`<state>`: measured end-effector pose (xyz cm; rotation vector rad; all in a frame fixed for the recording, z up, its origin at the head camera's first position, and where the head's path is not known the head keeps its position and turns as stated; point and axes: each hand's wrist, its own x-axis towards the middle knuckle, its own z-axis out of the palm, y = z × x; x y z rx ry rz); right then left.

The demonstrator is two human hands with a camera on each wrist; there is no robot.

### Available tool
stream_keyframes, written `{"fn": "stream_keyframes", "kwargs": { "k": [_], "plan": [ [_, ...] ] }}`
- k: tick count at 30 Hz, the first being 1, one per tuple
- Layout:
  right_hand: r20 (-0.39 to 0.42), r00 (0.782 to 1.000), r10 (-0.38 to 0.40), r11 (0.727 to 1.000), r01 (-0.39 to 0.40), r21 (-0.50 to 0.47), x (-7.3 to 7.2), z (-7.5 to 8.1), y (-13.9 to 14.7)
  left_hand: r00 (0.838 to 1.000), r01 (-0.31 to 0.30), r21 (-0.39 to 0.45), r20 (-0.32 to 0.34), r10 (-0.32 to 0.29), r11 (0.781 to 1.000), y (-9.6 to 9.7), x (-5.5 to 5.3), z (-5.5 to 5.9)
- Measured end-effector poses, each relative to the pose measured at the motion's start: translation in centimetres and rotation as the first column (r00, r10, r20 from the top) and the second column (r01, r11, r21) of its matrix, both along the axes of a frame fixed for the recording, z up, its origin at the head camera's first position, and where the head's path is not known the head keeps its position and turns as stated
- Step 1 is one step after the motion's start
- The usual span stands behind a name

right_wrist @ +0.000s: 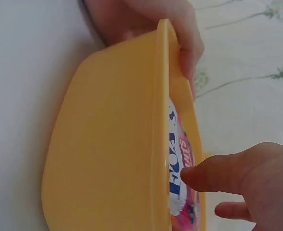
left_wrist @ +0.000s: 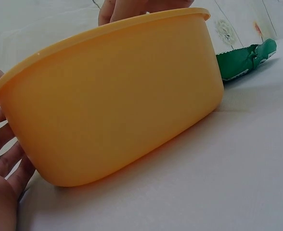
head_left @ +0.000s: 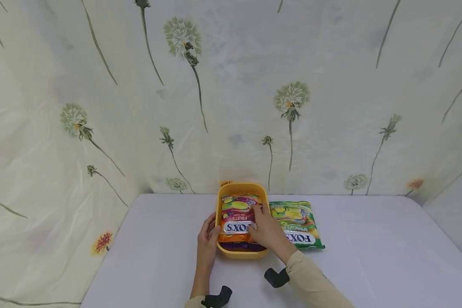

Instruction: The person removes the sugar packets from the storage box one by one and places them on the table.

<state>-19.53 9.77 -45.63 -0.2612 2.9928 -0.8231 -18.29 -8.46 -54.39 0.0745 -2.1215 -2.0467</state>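
Note:
A yellow plastic tub (head_left: 242, 256) stands on the table with a red Fox's fruits candy bag (head_left: 235, 214) lying on top inside it. Under the bag's near end shows a dark purple packet (head_left: 243, 247). My left hand (head_left: 208, 241) grips the tub's left side, thumb over the rim and fingers along the outer wall (left_wrist: 112, 106). From the right, my right hand (head_left: 268, 231) reaches over the opposite rim, its thumb and fingers extended onto the red bag. In the right wrist view its thumb (right_wrist: 213, 174) lies right at the bag's printed face.
A green Fox's spring tea candy bag (head_left: 302, 222) lies flat just right of the tub. The white-covered table (head_left: 377, 252) runs back to a hanging floral cloth (head_left: 235, 107). Black straps (head_left: 277, 277) show at both wrists.

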Motion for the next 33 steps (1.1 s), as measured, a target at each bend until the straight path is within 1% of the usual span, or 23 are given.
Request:
{"fn": "stream_keyframes", "kwargs": {
  "k": [3, 8, 14, 16, 19, 22, 24, 28, 29, 31, 33],
  "plan": [
    [0.022, 1.0, -0.022, 0.997, 0.024, -0.07, 0.1, -0.3, -0.1, 1.0, 0.01, 0.0, -0.007, -0.01, 1.0, -0.1, 0.0, -0.1],
    [0.024, 1.0, -0.006, 0.988, 0.009, -0.154, 0.2, -0.8, -0.4, 1.0, -0.005, 0.0, -0.011, 0.005, 1.0, -0.4, 0.3, -0.2],
    [-0.018, 0.999, -0.043, 0.987, 0.04, -0.153, 0.1, -1.4, -0.3, 1.0, 0.022, 0.006, -0.001, -0.022, 1.0, -0.1, -0.1, -0.1],
    [-0.035, 0.998, -0.045, 0.988, 0.039, -0.147, 0.0, -1.5, -0.3, 1.0, 0.016, 0.012, 0.004, -0.016, 1.0, -0.1, -0.2, 0.0],
    [-0.081, 0.996, -0.043, 0.99, 0.032, -0.14, 0.0, -1.7, -0.2, 1.0, 0.005, 0.016, 0.004, -0.005, 1.0, 0.0, -0.2, 0.0],
    [-0.142, 0.989, -0.04, 0.99, 0.02, -0.139, 0.1, -2.1, 0.0, 1.0, 0.013, 0.018, 0.001, -0.013, 1.0, 0.0, -0.2, 0.1],
    [-0.18, 0.983, -0.033, 0.99, 0.006, -0.144, 0.0, -2.3, 0.1, 1.0, 0.024, 0.013, 0.005, -0.024, 1.0, 0.0, 0.2, 0.9],
    [-0.221, 0.975, -0.018, 0.988, -0.016, -0.152, 0.0, -2.7, 0.5, 1.0, 0.025, 0.017, 0.012, -0.025, 1.0, 0.1, 0.2, 1.0],
    [-0.237, 0.971, -0.015, 0.989, -0.02, -0.147, 0.1, -2.8, 0.5, 1.0, 0.021, 0.007, 0.012, -0.021, 1.0, 0.1, 0.2, 1.0],
    [-0.287, 0.958, 0.003, 0.991, -0.04, -0.125, 0.3, -3.2, 0.5, 1.0, 0.015, 0.006, 0.009, -0.015, 1.0, 0.0, -0.1, 0.1],
    [-0.344, 0.938, 0.025, 0.992, -0.065, -0.105, 0.4, -3.5, 0.4, 1.0, 0.009, -0.005, 0.007, -0.009, 1.0, -0.2, 0.0, 0.2]
  ]
}}
